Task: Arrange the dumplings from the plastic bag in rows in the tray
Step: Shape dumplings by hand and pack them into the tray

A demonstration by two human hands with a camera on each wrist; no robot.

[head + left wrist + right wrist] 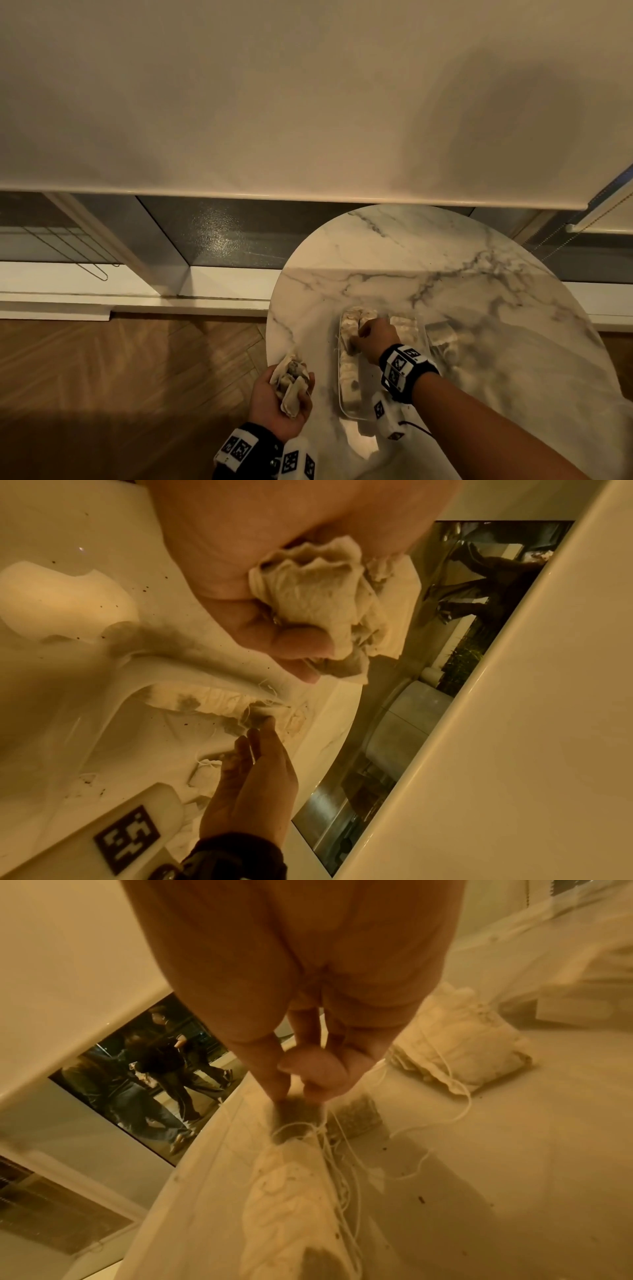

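A clear tray [371, 373] lies on the round marble table [445, 274]. A row of pale dumplings [349, 377] runs along the tray's left side, and more dumplings [404, 325] sit at its far end. My right hand [359, 337] reaches into the tray, and its fingertips [279, 1091] pinch a dumpling [298, 1115] at the far end of that row [291, 1191]. At the table's left edge my left hand [291, 390] is palm up and grips a bunch of dumplings [308, 601]. The plastic bag [445, 337] lies just right of the tray.
Loose strings [462, 1110] trail from the dumplings across the tray floor. A low window sill [137, 301] and a drawn white blind [308, 102] stand behind the table. Wooden floor [120, 377] lies to the left, below my left hand.
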